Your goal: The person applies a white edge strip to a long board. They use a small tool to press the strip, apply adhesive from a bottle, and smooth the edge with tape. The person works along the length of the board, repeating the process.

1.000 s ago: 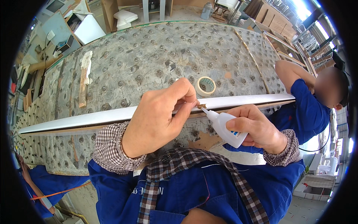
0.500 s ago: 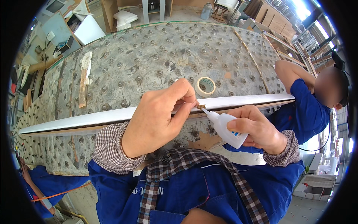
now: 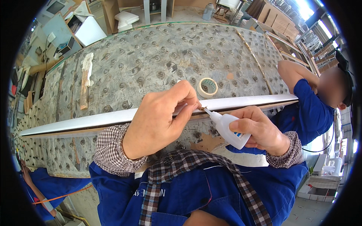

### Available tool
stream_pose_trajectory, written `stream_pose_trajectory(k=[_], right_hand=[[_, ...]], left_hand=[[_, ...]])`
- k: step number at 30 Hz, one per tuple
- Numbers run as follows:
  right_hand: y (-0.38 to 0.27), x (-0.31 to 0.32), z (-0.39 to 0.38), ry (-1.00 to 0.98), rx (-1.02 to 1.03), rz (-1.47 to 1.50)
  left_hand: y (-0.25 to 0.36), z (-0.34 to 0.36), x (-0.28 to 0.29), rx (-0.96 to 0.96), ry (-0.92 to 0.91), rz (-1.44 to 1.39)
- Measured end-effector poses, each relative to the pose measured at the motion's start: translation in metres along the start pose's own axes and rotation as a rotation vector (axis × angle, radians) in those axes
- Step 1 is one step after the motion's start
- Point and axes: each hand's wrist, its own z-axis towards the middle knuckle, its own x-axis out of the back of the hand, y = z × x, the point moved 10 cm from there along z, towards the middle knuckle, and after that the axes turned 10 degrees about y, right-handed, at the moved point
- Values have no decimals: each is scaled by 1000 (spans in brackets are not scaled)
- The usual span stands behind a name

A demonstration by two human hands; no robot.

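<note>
My right hand (image 3: 258, 130) is wrapped round a white squeeze bottle (image 3: 230, 130) with a narrow nozzle, tilted so that its tip points up and left. At that tip is a small brown piece (image 3: 203, 108), pinched between the thumb and forefinger of my left hand (image 3: 164, 118); its kind is too small to make out. Both hands are over a long white strip (image 3: 241, 102) with a dark groove and a brown lower edge, which runs across the table. My left hand hides the strip's middle.
The strip lies on a worn grey table (image 3: 166, 52) studded with ball rollers. Just beyond it is a roll of tape (image 3: 207, 87). A wooden stick (image 3: 86, 81) with whitish stuff lies at the left. One person (image 3: 313, 101) is at the right, another person's arm (image 3: 36, 184) at lower left.
</note>
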Motion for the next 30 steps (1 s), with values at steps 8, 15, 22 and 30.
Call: stream_pose_trajectory(k=[8, 15, 22, 30], right_hand=[[1, 2, 0, 11, 3, 3], [0, 0, 0, -20, 12, 17], [1, -1, 0, -29, 10, 12], [-1, -5, 2, -39, 17, -15]], left_hand=[[-3, 0, -6, 97, -108, 36], [-3, 0, -6, 101, -112, 38], [-4, 0, -6, 99, -118, 54], [-3, 0, -6, 96, -107, 15]])
